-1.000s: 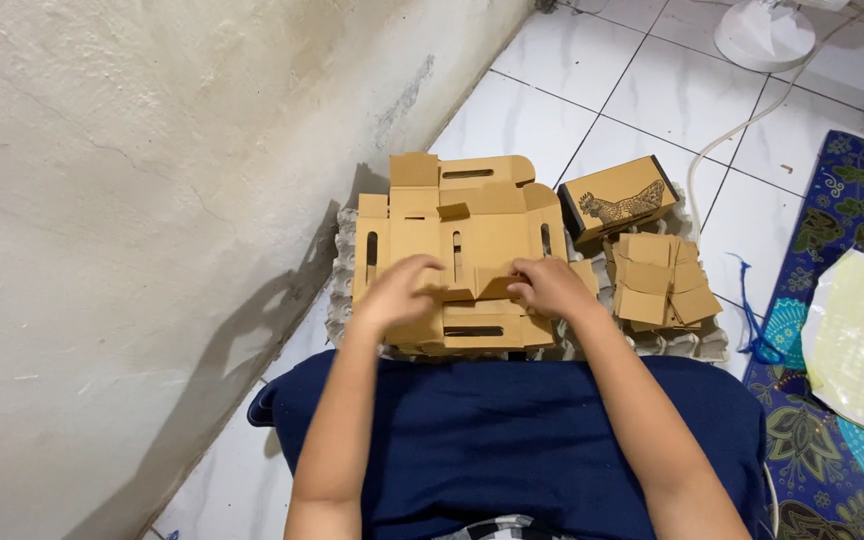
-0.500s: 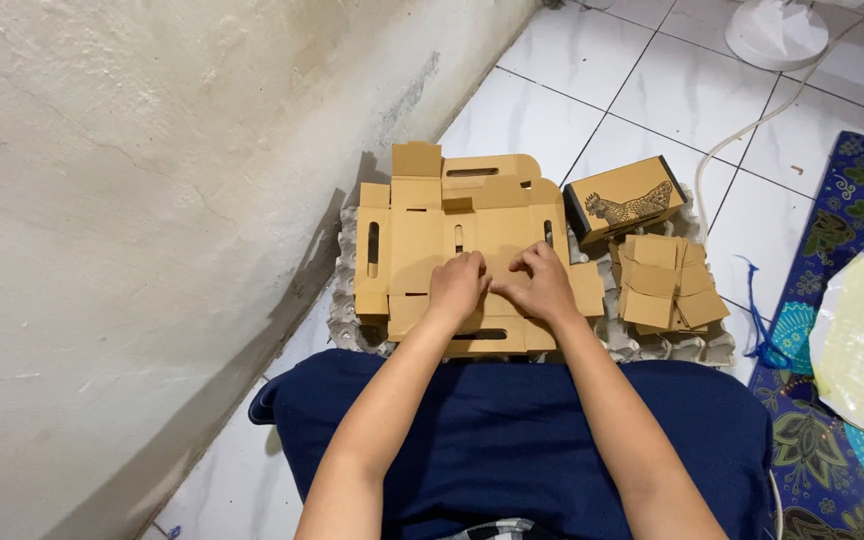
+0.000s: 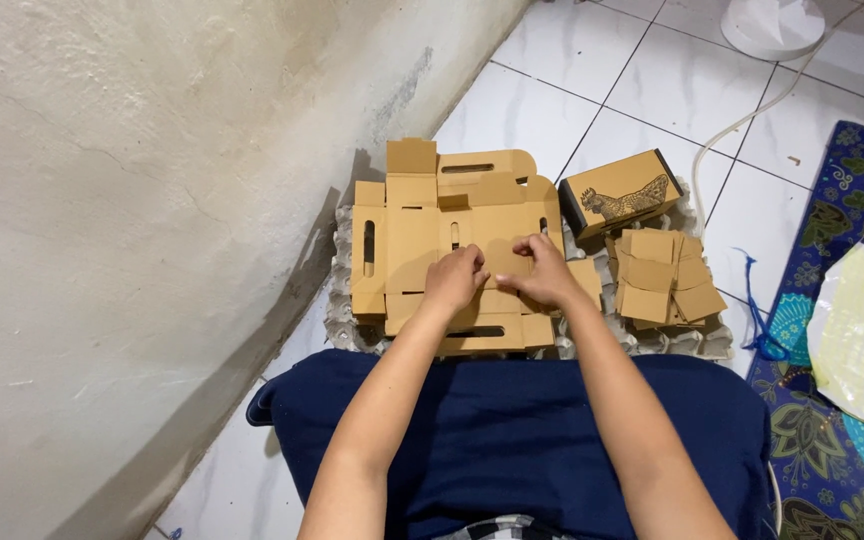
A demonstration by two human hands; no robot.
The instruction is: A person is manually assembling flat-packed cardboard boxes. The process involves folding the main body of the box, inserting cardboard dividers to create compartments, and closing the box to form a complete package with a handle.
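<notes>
under both hands, flat cardboard blank (image 3: 422, 240) lies lengthwise left-right

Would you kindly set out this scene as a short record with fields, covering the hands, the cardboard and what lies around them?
left hand: pressing on the flat cardboard blank, fingers curled
right hand: pressing on the same blank, beside the left
support: grey egg tray on white tiled floor
to the right: folded carton with hen picture; stack of small cardboard pieces
lap: dark blue cloth
left side: rough plastered wall
far right: patterned mat
</notes>
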